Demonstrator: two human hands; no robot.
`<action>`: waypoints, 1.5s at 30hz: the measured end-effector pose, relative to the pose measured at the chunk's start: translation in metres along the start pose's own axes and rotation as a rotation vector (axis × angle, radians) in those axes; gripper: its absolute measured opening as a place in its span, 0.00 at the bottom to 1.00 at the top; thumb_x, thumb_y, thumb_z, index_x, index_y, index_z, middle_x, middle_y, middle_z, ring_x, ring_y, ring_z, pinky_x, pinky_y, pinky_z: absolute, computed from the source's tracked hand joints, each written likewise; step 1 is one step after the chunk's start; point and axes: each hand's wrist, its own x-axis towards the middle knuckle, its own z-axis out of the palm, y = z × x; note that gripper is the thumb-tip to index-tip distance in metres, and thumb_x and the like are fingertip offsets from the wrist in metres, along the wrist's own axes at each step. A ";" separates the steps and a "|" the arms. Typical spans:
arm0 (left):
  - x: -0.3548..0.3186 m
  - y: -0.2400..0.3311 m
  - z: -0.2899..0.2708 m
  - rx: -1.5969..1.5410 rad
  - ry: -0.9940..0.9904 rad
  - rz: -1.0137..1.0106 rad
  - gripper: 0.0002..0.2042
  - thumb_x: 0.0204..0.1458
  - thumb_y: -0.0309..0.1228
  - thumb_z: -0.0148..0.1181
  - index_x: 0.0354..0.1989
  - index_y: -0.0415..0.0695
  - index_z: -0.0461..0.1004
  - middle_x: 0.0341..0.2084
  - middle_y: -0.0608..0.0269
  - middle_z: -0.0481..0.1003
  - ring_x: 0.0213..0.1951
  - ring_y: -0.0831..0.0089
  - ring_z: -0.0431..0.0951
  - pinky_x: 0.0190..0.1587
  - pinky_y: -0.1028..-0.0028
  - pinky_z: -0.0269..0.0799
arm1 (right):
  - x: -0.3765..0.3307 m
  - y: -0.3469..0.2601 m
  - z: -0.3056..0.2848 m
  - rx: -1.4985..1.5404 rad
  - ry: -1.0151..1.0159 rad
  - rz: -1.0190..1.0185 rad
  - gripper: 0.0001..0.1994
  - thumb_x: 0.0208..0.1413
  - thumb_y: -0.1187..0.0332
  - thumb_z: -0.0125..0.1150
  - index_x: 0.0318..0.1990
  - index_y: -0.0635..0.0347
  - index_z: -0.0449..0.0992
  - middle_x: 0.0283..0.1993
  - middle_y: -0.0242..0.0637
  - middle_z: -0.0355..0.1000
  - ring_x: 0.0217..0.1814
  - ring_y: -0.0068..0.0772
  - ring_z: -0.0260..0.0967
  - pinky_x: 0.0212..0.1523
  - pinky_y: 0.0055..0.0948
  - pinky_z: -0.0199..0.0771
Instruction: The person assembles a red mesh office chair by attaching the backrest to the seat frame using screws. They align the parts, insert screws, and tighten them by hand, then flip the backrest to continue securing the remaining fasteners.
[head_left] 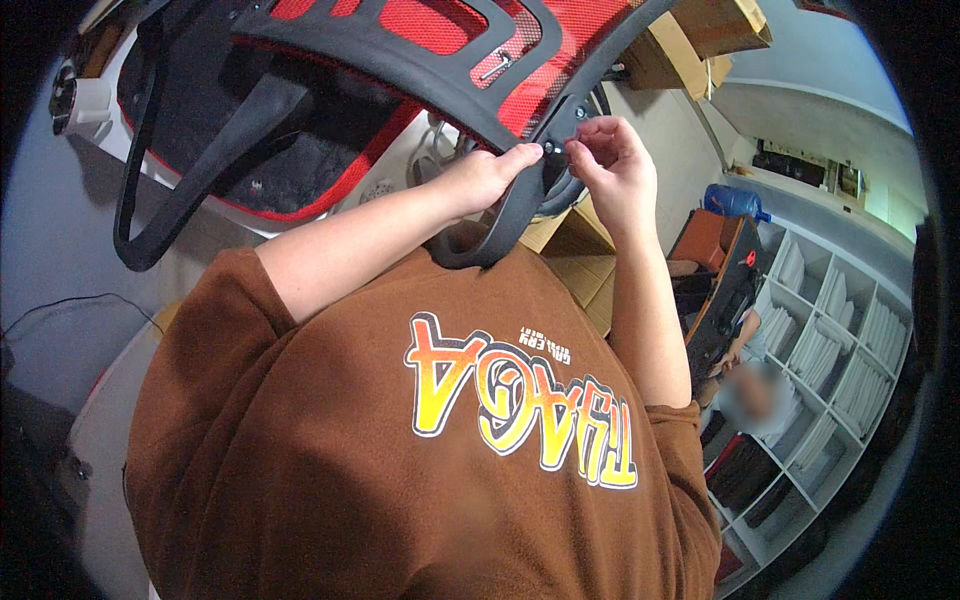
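An office chair with a black plastic back frame (380, 60) and red mesh (580, 40) lies in front of me. My left hand (480, 182) grips the near armrest (500, 232) where it meets the frame, its thumb stretched along the joint and its other fingers hidden behind. A small bolt (553, 149) sticks out at this joint, just beyond the left thumb tip. Close beside the bolt is my right hand (622, 175), thumb and fingers curled in a pinch; what is between them cannot be made out. Another metal bolt (495, 70) lies against the mesh.
The chair's other armrest (140, 240) loops out at left, beside the black seat (270, 160) with red edging. Cardboard boxes (690, 45) stand behind and below. At right are a blue water bottle (735, 202), white shelves (835, 350) and a seated person (750, 390).
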 end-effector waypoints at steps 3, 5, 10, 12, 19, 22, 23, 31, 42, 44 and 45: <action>0.001 -0.003 0.000 -0.003 0.005 0.031 0.20 0.55 0.49 0.48 0.29 0.43 0.74 0.20 0.71 0.71 0.22 0.82 0.68 0.25 0.80 0.64 | -0.001 -0.008 0.002 -0.006 0.024 -0.007 0.14 0.47 0.76 0.62 0.43 0.59 0.73 0.27 0.31 0.74 0.29 0.16 0.70 0.33 0.19 0.70; 0.001 -0.003 -0.001 0.001 0.002 0.037 0.20 0.54 0.49 0.48 0.30 0.43 0.73 0.21 0.71 0.71 0.21 0.82 0.68 0.24 0.80 0.63 | -0.002 -0.014 0.000 -0.222 -0.039 -0.145 0.17 0.46 0.76 0.62 0.46 0.56 0.73 0.27 0.32 0.74 0.29 0.16 0.70 0.32 0.19 0.71; 0.001 -0.003 -0.003 0.042 -0.014 0.000 0.19 0.55 0.48 0.48 0.30 0.43 0.73 0.22 0.71 0.71 0.22 0.82 0.68 0.25 0.79 0.62 | 0.002 -0.022 0.003 -0.353 -0.085 -0.104 0.17 0.46 0.74 0.62 0.46 0.55 0.73 0.26 0.37 0.74 0.27 0.23 0.72 0.31 0.23 0.71; 0.002 -0.004 -0.002 0.057 0.016 0.071 0.19 0.55 0.47 0.47 0.33 0.42 0.73 0.24 0.71 0.72 0.25 0.82 0.68 0.28 0.79 0.63 | 0.004 -0.025 0.004 -0.426 -0.110 -0.143 0.16 0.45 0.73 0.62 0.45 0.55 0.73 0.26 0.39 0.74 0.27 0.29 0.73 0.31 0.26 0.72; 0.009 -0.010 -0.001 0.067 0.027 0.003 0.19 0.57 0.44 0.46 0.43 0.39 0.71 0.33 0.67 0.73 0.33 0.81 0.70 0.36 0.77 0.66 | 0.011 -0.039 0.005 -0.622 -0.175 -0.186 0.14 0.45 0.72 0.61 0.43 0.55 0.73 0.28 0.43 0.74 0.32 0.44 0.74 0.33 0.36 0.73; 0.010 -0.011 -0.001 0.104 0.063 0.047 0.19 0.57 0.44 0.46 0.42 0.40 0.72 0.32 0.68 0.73 0.33 0.81 0.70 0.36 0.77 0.66 | 0.012 -0.040 0.004 -0.678 -0.204 -0.198 0.16 0.46 0.70 0.60 0.45 0.52 0.72 0.29 0.41 0.74 0.32 0.45 0.73 0.32 0.37 0.73; 0.010 -0.011 -0.001 0.109 0.055 0.040 0.19 0.57 0.45 0.46 0.42 0.40 0.72 0.32 0.68 0.73 0.32 0.81 0.70 0.35 0.77 0.66 | 0.012 -0.040 0.003 -0.682 -0.221 -0.248 0.16 0.47 0.69 0.60 0.46 0.50 0.72 0.30 0.40 0.74 0.33 0.45 0.73 0.32 0.37 0.73; 0.003 -0.004 -0.002 0.082 0.012 -0.014 0.21 0.55 0.49 0.48 0.37 0.40 0.74 0.24 0.67 0.74 0.23 0.80 0.71 0.27 0.78 0.66 | 0.027 -0.033 -0.027 -1.104 -0.353 -0.726 0.21 0.48 0.58 0.60 0.52 0.36 0.70 0.33 0.32 0.67 0.32 0.35 0.70 0.31 0.32 0.73; 0.003 -0.009 -0.002 0.070 0.044 -0.014 0.21 0.54 0.50 0.49 0.33 0.42 0.75 0.23 0.67 0.74 0.24 0.80 0.72 0.27 0.79 0.67 | 0.068 -0.026 -0.037 -1.223 -0.426 -1.260 0.14 0.41 0.51 0.60 0.28 0.45 0.66 0.31 0.28 0.64 0.35 0.30 0.69 0.32 0.30 0.70; 0.003 -0.008 -0.002 0.055 0.027 -0.012 0.22 0.54 0.50 0.49 0.32 0.42 0.75 0.24 0.67 0.74 0.24 0.80 0.72 0.27 0.79 0.67 | 0.062 -0.017 -0.036 -1.227 -0.406 -1.225 0.16 0.41 0.49 0.60 0.26 0.47 0.66 0.29 0.28 0.63 0.34 0.29 0.68 0.32 0.30 0.69; 0.002 -0.008 -0.002 0.041 0.024 0.004 0.22 0.54 0.51 0.49 0.32 0.42 0.75 0.24 0.67 0.74 0.24 0.80 0.72 0.28 0.79 0.67 | 0.057 -0.013 -0.035 -1.149 -0.366 -1.217 0.15 0.42 0.50 0.61 0.25 0.48 0.65 0.27 0.28 0.63 0.31 0.29 0.68 0.30 0.30 0.67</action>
